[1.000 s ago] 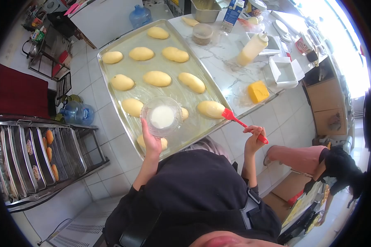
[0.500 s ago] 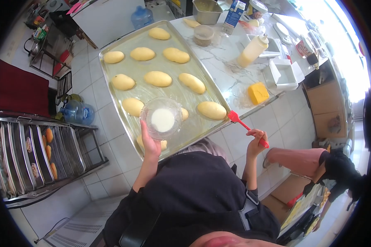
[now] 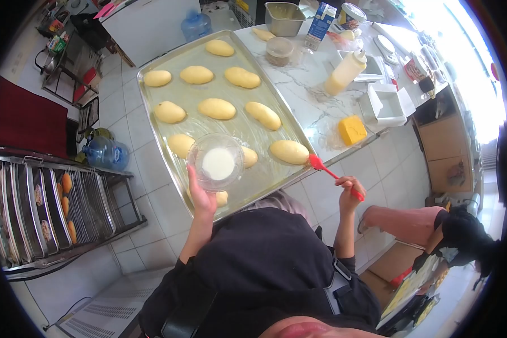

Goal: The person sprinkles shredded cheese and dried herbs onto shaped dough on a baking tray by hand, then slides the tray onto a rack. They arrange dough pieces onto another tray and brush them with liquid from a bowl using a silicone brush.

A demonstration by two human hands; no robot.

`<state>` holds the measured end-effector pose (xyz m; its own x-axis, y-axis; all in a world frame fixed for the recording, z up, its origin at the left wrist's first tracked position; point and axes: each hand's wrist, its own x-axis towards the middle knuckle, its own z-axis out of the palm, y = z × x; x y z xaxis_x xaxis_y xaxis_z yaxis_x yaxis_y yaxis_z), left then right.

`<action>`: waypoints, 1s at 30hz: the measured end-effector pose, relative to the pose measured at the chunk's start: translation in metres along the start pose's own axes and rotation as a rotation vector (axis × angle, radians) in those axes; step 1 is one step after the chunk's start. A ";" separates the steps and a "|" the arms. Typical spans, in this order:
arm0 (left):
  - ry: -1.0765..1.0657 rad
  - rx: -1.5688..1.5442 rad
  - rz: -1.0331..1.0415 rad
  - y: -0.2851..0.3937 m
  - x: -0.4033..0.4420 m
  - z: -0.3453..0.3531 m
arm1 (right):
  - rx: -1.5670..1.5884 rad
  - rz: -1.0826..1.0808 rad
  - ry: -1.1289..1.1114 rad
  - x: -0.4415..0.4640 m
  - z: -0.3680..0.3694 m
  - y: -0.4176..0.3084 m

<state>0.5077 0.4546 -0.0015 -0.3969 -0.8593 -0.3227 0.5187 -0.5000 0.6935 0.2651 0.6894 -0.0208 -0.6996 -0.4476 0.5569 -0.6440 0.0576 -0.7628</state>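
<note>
My left hand (image 3: 201, 194) holds a clear bowl (image 3: 216, 162) of white liquid above the lower part of a large metal tray (image 3: 248, 194). On the tray lie several pale oval dough pieces (image 3: 217, 109); the bowl partly hides some of them. My right hand (image 3: 350, 190) is closed round the handle of a red brush (image 3: 328, 170). The brush's bristles are at the right end of the lower right dough piece (image 3: 289, 152), by the tray's edge; whether they touch it is hard to tell.
The marble table (image 3: 304, 115) bears a squeeze bottle (image 3: 345, 73), yellow block (image 3: 352, 130), white boxes (image 3: 386, 105), carton (image 3: 320, 26) and metal container (image 3: 284, 19). A rack (image 3: 56, 208) of trays stands left. Another person (image 3: 403, 222) bends at the lower right.
The red brush moved off the dough piece to the right, then slightly back left towards its end. My left hand and the bowl have shifted slightly left.
</note>
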 end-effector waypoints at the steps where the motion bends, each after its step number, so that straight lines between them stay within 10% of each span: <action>1: 0.002 0.002 0.005 -0.001 0.001 -0.003 | 0.078 0.036 0.047 0.001 0.001 0.000; 10: -0.018 -0.003 0.021 0.002 0.003 -0.001 | 0.356 0.465 0.215 0.019 0.077 0.008; 30: 0.045 -0.056 0.147 0.020 0.005 -0.015 | 0.307 0.396 0.377 0.023 0.019 0.008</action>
<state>0.5271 0.4386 0.0007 -0.2804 -0.9269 -0.2496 0.6107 -0.3728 0.6986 0.2503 0.6626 -0.0205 -0.9641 -0.0962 0.2477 -0.2346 -0.1293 -0.9634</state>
